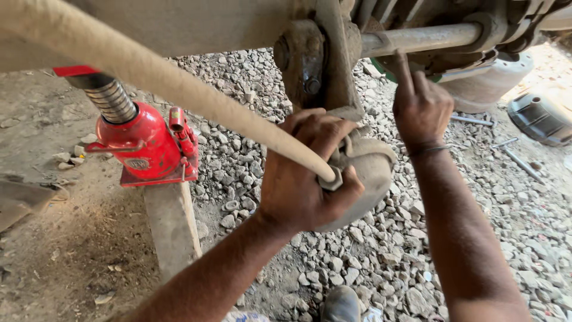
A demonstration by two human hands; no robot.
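Big nut (331,177) on a long bar, held under the truck.
The left hand (301,173) is clenched around the nut and a grey metal part (369,170). The right hand (420,107) is loose, one finger touching the rod (417,39). A red jack (140,140) stands near on gravel (381,250).

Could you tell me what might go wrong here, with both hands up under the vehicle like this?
The red bottle jack stands on a narrow wooden plank over loose gravel; it could shift or tip. The left hand wraps a grey metal part where the long bar ends at a nut; a slip could pinch fingers. The right hand reaches up against the steel rod, close to heavy parts.
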